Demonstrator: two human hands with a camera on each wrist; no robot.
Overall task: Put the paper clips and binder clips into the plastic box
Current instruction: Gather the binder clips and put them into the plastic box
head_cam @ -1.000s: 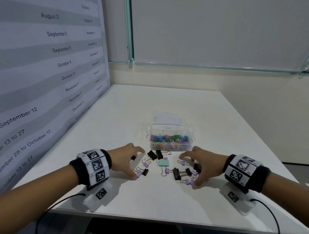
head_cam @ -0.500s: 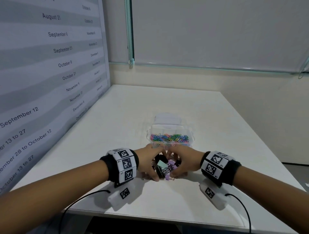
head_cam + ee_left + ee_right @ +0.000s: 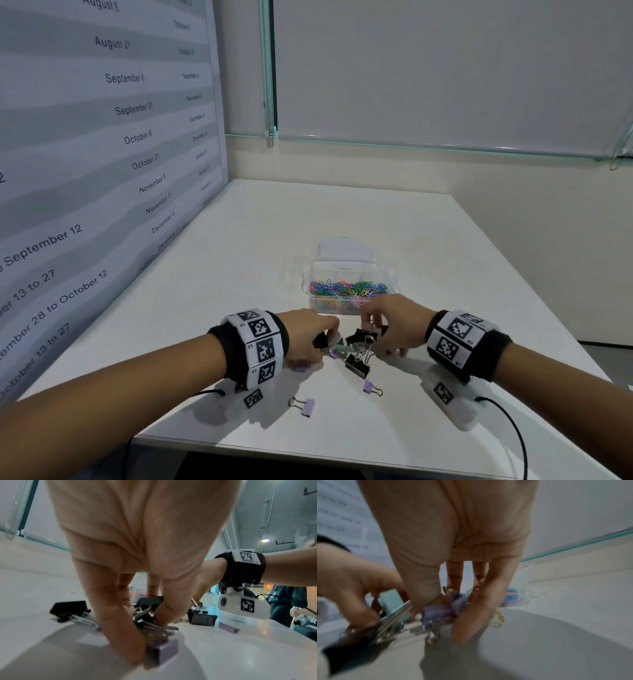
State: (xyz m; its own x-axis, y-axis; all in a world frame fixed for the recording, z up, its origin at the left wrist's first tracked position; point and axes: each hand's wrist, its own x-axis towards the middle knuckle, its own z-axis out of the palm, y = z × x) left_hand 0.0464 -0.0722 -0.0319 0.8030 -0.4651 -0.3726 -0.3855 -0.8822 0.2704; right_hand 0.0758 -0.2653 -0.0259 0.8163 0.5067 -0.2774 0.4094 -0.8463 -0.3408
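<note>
A clear plastic box (image 3: 308,279) holding several coloured paper clips (image 3: 347,291) stands open just beyond my hands. Between the hands is a bunched heap of binder clips: black ones (image 3: 358,365), a teal one (image 3: 340,346) and purple ones. My left hand (image 3: 325,342) pinches the wire handles of a bunch of binder clips (image 3: 154,627), with a purple clip (image 3: 163,651) under its fingertips. My right hand (image 3: 375,329) grips purple binder clips (image 3: 436,614) between thumb and fingers. Two purple clips (image 3: 370,386) (image 3: 306,407) lie loose nearer to me.
The box's clear lid (image 3: 344,250) lies right behind it. The white table (image 3: 239,257) meets a printed wall panel (image 3: 102,154) on the left and a wall at the back. Its front edge (image 3: 308,455) is close below my wrists.
My hands came together from both sides and swept the spread-out binder clips into one heap. Now each hand grips clips, and a few purple ones have been left behind near the front.
</note>
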